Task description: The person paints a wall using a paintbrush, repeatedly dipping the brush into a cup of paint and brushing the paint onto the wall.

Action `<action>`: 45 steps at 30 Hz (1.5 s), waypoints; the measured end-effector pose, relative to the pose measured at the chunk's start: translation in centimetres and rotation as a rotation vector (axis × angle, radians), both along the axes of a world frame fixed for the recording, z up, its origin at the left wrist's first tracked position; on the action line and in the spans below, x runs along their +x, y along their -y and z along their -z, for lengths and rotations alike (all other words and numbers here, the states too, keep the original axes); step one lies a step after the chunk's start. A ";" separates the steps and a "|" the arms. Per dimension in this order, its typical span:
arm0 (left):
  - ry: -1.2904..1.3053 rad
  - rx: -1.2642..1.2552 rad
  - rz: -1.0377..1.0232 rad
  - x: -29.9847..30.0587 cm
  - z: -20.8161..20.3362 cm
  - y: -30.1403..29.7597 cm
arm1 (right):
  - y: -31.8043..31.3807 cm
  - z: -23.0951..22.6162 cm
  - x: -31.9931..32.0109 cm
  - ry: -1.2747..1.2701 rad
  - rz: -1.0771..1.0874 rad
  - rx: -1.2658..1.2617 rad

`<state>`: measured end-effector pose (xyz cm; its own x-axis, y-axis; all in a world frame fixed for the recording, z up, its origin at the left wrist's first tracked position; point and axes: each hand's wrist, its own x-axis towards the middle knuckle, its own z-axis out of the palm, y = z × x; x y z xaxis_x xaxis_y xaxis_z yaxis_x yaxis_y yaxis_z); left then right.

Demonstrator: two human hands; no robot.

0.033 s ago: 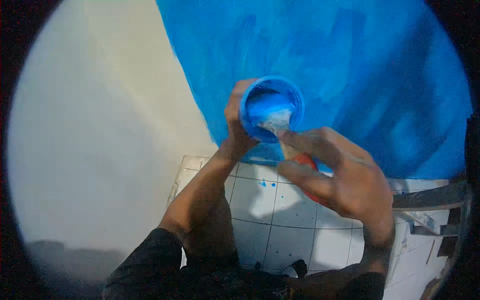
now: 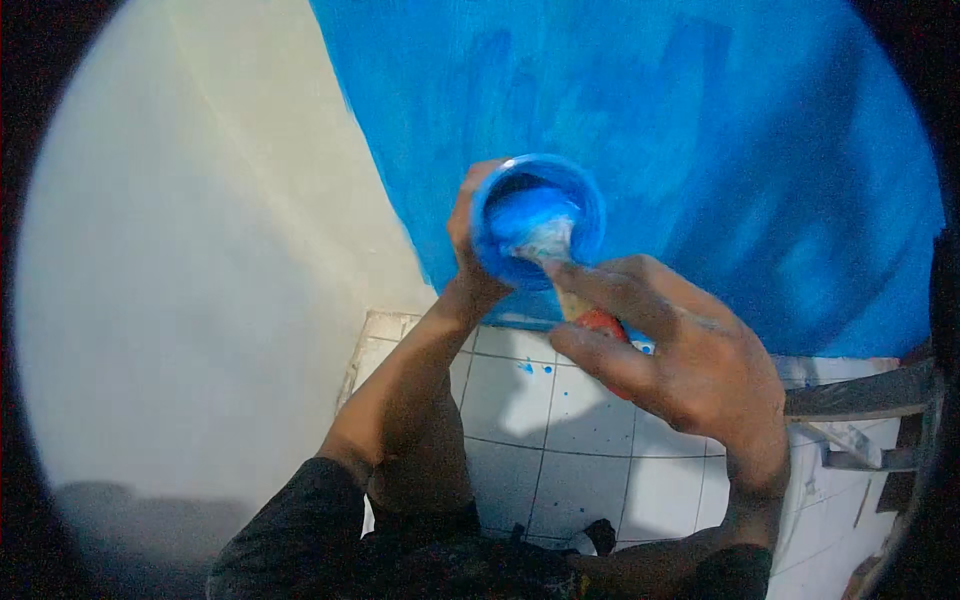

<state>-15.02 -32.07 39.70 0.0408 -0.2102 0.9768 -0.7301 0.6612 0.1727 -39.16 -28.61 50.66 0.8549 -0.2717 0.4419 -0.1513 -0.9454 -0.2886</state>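
Note:
A round blue paint container (image 2: 592,190) is in my left hand (image 2: 466,220), whose fingers wrap round its far left side. Its open mouth faces me, and bright blue paint (image 2: 535,212) shows inside. My right hand (image 2: 690,350) grips a paintbrush (image 2: 603,322) by its red and pale handle, thumb on the near side and index finger stretched along it. The brush's whitish, paint-smeared head dips into the container's mouth; its bristle tips are blurred against the paint. Part of the handle is hidden by my fingers.
Ahead stands a wall painted streaky blue (image 2: 620,90), and a pale unpainted wall (image 2: 200,250) meets it on the left. White floor tiles (image 2: 580,490) below carry blue paint drops (image 2: 527,367). A dark frame-like object (image 2: 860,392) stands at the right edge.
The container has shifted slightly left in my left hand, and the paintbrush in my right hand has moved slightly left with it. Both grips look the same.

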 end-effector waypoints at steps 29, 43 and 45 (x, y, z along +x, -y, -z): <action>-0.049 -0.035 0.028 -2.3 -0.2 0.2 | 4.1 7.2 4.6 0.585 -0.130 -0.342; 0.003 -0.126 -0.269 -0.6 0.4 1.5 | 4.0 3.2 3.4 0.887 0.006 -0.144; -0.007 -0.087 -0.187 0.4 0.6 1.3 | 3.3 1.7 1.5 0.874 -0.055 -0.272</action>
<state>-14.58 -33.37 39.06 0.0782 -0.1134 0.9905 -0.8404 0.5270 0.1267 -37.69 -31.92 48.93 0.1943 -0.0324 0.9804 0.0632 -0.9970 -0.0454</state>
